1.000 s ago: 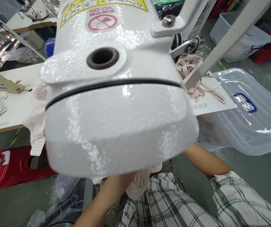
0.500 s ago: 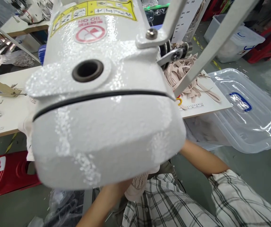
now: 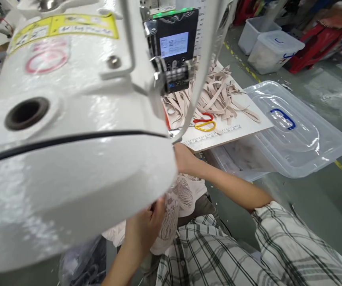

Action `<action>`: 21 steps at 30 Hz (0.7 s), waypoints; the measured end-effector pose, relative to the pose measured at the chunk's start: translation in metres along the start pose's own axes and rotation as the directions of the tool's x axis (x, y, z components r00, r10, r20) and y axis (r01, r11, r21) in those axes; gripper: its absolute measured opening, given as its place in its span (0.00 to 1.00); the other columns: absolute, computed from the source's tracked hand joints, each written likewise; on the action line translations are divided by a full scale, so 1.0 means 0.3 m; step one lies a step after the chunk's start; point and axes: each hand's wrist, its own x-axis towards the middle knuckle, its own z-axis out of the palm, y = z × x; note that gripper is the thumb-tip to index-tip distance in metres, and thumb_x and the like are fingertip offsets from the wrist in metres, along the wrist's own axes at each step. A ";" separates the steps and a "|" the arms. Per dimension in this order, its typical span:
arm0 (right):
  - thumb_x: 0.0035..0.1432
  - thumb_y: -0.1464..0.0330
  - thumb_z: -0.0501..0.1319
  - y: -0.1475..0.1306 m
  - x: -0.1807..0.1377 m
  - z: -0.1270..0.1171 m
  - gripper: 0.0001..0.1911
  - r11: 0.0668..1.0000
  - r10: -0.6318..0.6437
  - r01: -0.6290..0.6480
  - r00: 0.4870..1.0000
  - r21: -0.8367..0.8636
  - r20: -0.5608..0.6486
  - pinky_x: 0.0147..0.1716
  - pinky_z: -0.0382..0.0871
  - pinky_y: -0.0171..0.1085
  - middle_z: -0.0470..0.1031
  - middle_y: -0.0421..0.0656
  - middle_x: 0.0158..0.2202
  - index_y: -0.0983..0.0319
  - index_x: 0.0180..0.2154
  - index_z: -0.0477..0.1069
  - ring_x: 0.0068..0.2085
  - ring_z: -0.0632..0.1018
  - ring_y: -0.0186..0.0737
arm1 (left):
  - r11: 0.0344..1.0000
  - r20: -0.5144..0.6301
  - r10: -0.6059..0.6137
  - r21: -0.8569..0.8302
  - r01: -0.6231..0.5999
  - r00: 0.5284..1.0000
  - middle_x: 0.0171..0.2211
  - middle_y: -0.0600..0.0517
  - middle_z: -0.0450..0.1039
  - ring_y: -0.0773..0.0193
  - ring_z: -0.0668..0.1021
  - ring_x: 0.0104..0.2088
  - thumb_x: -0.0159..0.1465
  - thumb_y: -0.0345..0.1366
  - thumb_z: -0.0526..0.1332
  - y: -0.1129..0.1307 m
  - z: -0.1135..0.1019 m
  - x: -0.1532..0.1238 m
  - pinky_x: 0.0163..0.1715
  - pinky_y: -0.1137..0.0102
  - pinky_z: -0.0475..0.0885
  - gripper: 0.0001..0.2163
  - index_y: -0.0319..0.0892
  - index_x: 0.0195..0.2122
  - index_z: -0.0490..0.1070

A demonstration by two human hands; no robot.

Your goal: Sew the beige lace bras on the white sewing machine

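Observation:
A big white sewing machine head (image 3: 69, 131) fills the left of the view, very close to the camera. Below its lower edge my left hand (image 3: 145, 226) is closed on a pale pink lace fabric piece (image 3: 177, 202) that hangs over my lap. My right hand (image 3: 184, 159) reaches under the machine at the table edge; its fingers are hidden behind the machine body. Both forearms come out of a plaid shirt.
A white table (image 3: 242, 129) holds a heap of beige elastic strips (image 3: 215, 95) and red and yellow scissors (image 3: 203, 122). A black control panel (image 3: 173, 47) stands behind. A clear plastic bin with a lid (image 3: 293, 131) sits right of the table; more bins (image 3: 269, 47) stand farther back.
The view has swung right, so the machine head now sits further left. My left hand and the lace fabric have come into sight below it, and the right hand shows at the table edge.

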 end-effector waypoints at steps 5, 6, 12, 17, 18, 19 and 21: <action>0.59 0.70 0.59 -0.002 0.004 0.009 0.08 0.998 0.025 -0.027 0.999 -0.061 -0.035 0.33 0.63 0.32 0.73 0.45 0.44 0.63 0.41 0.72 0.40 0.74 0.38 | 0.977 -0.094 0.178 0.133 -0.165 0.979 0.38 0.50 0.84 0.61 0.85 0.31 0.68 0.35 0.55 -0.004 -0.001 0.002 0.32 0.73 0.79 0.13 0.42 0.45 0.80; 0.59 0.70 0.59 -0.001 0.005 0.013 0.08 0.998 0.026 -0.029 0.998 -0.056 -0.049 0.32 0.63 0.32 0.73 0.45 0.44 0.63 0.41 0.72 0.40 0.74 0.38 | 0.973 -0.103 0.192 0.149 -0.175 0.976 0.39 0.50 0.84 0.62 0.85 0.32 0.68 0.35 0.55 -0.007 0.000 0.001 0.34 0.73 0.79 0.13 0.42 0.45 0.80; 0.59 0.68 0.60 -0.008 0.008 0.026 0.07 0.998 0.050 -0.053 0.996 -0.034 -0.075 0.31 0.59 0.34 0.71 0.44 0.41 0.63 0.39 0.73 0.35 0.71 0.37 | 0.977 -0.143 0.145 0.179 -0.119 0.979 0.36 0.52 0.84 0.63 0.85 0.34 0.68 0.34 0.56 -0.030 -0.005 -0.021 0.35 0.74 0.79 0.12 0.43 0.42 0.80; 0.57 0.70 0.60 -0.016 0.007 0.016 0.06 1.000 0.029 -0.030 0.996 -0.005 -0.082 0.32 0.61 0.35 0.70 0.44 0.40 0.63 0.38 0.73 0.34 0.71 0.38 | 0.980 -0.190 0.123 0.180 -0.089 0.974 0.31 0.53 0.84 0.64 0.84 0.27 0.67 0.34 0.56 -0.034 -0.010 -0.022 0.28 0.75 0.76 0.12 0.43 0.40 0.80; 0.57 0.70 0.59 -0.016 0.006 0.014 0.06 0.999 0.032 -0.032 0.996 0.006 -0.082 0.32 0.62 0.35 0.70 0.45 0.40 0.63 0.38 0.73 0.34 0.71 0.38 | 0.980 -0.196 0.126 0.175 -0.091 0.973 0.30 0.53 0.84 0.64 0.83 0.25 0.67 0.34 0.56 -0.035 -0.010 -0.020 0.26 0.75 0.75 0.12 0.43 0.39 0.80; 0.57 0.70 0.59 -0.015 0.006 0.012 0.06 0.999 0.036 -0.035 0.996 0.013 -0.081 0.32 0.62 0.35 0.70 0.45 0.40 0.63 0.37 0.73 0.34 0.71 0.38 | 0.980 -0.202 0.132 0.174 -0.097 0.970 0.28 0.53 0.83 0.65 0.82 0.24 0.67 0.34 0.56 -0.036 -0.009 -0.017 0.25 0.75 0.74 0.12 0.43 0.38 0.80; 0.56 0.71 0.59 -0.011 0.006 0.012 0.06 0.999 0.041 -0.040 0.996 0.013 -0.085 0.33 0.63 0.35 0.70 0.45 0.40 0.63 0.37 0.73 0.35 0.71 0.38 | 0.976 -0.208 0.151 0.186 -0.112 0.966 0.29 0.51 0.83 0.64 0.82 0.24 0.67 0.35 0.56 -0.041 -0.006 -0.012 0.24 0.73 0.73 0.12 0.42 0.36 0.80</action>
